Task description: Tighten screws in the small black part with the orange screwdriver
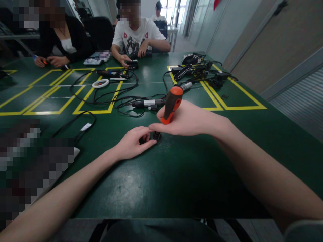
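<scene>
My right hand (185,119) is wrapped round an orange and dark grey screwdriver (172,105), its handle tilted up and slightly to the right. Below that hand, a small black round part (157,136) rests on the green table. My left hand (135,143) pinches this part from the left with thumb and fingers. The fingertips of both hands come close together above it. The screwdriver's tip is hidden behind my right hand, so whether it touches the part cannot be seen.
Black corded tools (151,103) lie beyond my hands, with a white tape ring (100,83) further left. A heap of black tools and cables (191,69) sits at the back right. Two people sit across the green table (126,188). Blurred flat objects lie at left.
</scene>
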